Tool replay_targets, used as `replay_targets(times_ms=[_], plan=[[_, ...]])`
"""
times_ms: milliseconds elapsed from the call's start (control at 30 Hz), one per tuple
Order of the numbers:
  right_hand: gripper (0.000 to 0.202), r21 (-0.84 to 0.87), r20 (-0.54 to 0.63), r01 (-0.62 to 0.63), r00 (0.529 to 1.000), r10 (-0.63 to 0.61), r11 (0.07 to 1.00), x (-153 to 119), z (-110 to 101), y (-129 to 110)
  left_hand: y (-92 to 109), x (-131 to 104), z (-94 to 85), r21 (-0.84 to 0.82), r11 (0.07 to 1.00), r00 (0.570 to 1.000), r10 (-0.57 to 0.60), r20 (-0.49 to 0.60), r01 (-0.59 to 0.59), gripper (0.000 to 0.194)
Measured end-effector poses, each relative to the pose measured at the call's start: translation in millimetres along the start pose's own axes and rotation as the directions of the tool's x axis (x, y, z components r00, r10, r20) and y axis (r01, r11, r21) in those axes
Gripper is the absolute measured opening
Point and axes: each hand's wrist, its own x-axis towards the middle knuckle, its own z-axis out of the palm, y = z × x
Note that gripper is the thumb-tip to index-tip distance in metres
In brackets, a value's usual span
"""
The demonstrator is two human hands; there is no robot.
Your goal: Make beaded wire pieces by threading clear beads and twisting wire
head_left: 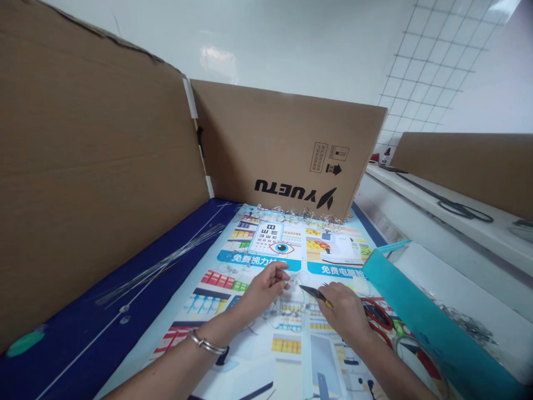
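Note:
Over the printed sheet (pixel 287 344), my left hand (pixel 266 286) is closed, with thumb and fingers pinching a thin wire (pixel 287 285). Fine wire loops (pixel 287 314) hang or lie just below and beside it; the wire blends into the print. To the right, my right hand (pixel 343 311) is wrapped round pliers with dark jaws and a yellow-black handle (pixel 318 294). The tips of the pliers point left toward my left fingers, a small distance from them. A silver bangle (pixel 207 343) circles my left wrist.
Cardboard panels (pixel 287 150) stand behind and at the left. A teal box (pixel 441 311) with wire pieces (pixel 466 324) is at the right, beside red-handled scissors (pixel 377 314). Long thin wires (pixel 162 264) lie on the blue surface at left. Small wire pieces (pixel 300 214) line the back edge.

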Motion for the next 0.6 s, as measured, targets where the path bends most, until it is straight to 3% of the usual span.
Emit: replay_targets(times_ms=[367,600], plan=[[0.012,0.036,-0.024,-0.022,0.999,0.023,0.999,-2.6,4.4,-0.9,0.0,0.7,1.9,0.035,0.997,0.997,0.072,-0.041,-0.071,0.035],[0.014,0.148,0.004,-0.077,0.997,0.077,0.986,-0.2,2.3,-1.8,7.2,-0.9,3.6,-0.036,0.998,0.997,0.051,-0.055,-0.053,0.037]])
